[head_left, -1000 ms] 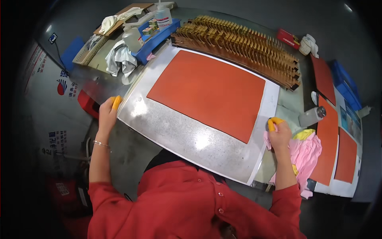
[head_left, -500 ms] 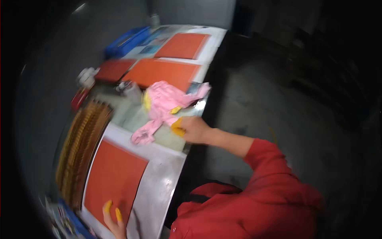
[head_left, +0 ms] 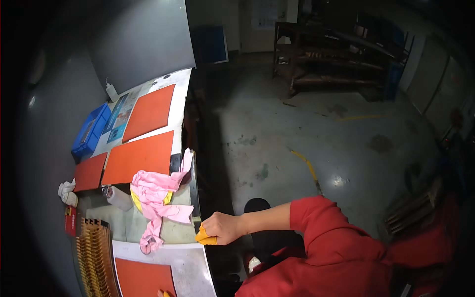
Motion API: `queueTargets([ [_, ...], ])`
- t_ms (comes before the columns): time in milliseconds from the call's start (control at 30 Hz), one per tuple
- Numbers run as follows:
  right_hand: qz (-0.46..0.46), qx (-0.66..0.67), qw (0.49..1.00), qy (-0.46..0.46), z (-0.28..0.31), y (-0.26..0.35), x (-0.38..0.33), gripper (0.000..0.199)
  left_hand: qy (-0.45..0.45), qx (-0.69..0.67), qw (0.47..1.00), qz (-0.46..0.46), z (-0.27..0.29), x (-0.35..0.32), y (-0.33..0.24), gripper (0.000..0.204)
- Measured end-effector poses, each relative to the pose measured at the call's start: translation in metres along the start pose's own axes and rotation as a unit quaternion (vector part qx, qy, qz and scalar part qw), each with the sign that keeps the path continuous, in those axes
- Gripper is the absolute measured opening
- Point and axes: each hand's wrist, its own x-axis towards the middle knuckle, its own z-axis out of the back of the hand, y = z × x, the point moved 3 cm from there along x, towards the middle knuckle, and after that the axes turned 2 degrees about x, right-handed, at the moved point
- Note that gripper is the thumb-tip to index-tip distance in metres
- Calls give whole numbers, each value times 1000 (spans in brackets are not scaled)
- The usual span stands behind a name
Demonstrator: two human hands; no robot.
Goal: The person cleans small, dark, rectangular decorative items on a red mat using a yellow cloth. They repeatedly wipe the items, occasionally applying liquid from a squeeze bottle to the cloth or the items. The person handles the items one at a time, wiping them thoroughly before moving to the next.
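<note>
My right hand [head_left: 217, 229] is closed at the table's front edge, yellow covers on its fingertips. Whatever its curled fingers may hold is hidden. Just left of it lies a crumpled pink cloth [head_left: 153, 190] with yellow patches, apart from the hand. At the lower edge, only the fingertips of my left hand [head_left: 164, 293] show, one with a yellow cover. They rest on an orange sheet [head_left: 141, 277], which lies on a white backing [head_left: 190, 267].
Beyond the cloth lie more orange sheets [head_left: 141, 156], a clear bottle [head_left: 118, 198] and a blue bin [head_left: 92, 129]. A wooden rack with yellow pegs [head_left: 93, 257] stands at left. A dark shelf [head_left: 336, 64] stands across the floor.
The view has swung toward the floor on the right. My right hand has come away from the pink cloth to the table edge. My left hand has mostly left the picture.
</note>
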Motion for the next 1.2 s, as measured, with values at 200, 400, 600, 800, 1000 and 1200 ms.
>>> queueTargets([
  [200,-18,-13,996,-91,108,-115,41,14,77,-10,989,126,-24,18,17,58],
  [400,-203,136,967,-70,166,-176,110,18,491,4,867,82,26,76,16,52],
  [600,-344,252,904,-17,221,-209,126,16,222,15,956,193,35,69,6,47],
  [800,-272,342,892,113,148,-223,269,20,192,20,881,433,-11,42,-35,54],
  [1000,-298,337,853,264,16,-200,369,28,-147,-247,709,644,-31,38,-6,41],
  [1200,-403,263,773,414,-159,-199,434,34,-515,-577,236,588,-6,-8,72,57],
])
